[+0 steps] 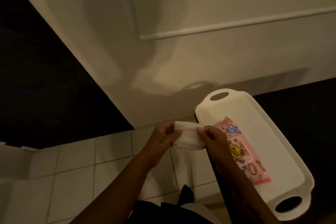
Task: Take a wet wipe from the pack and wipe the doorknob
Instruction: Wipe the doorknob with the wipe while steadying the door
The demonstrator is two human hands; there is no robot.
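A white wet wipe (185,137) is stretched between both hands, in front of me above the tiled floor. My left hand (164,139) pinches its left edge and my right hand (213,139) pinches its right edge. The pink wet wipe pack (243,152), printed with cartoon figures, lies flat in a white tray (269,132) to the right of my hands. No doorknob is visible in the head view.
The white tray with handle cut-outs rests on a dark surface (300,107) at right. A white door or panel (145,42) fills the upper view, with a dark opening (36,78) at left. White floor tiles (81,165) lie below.
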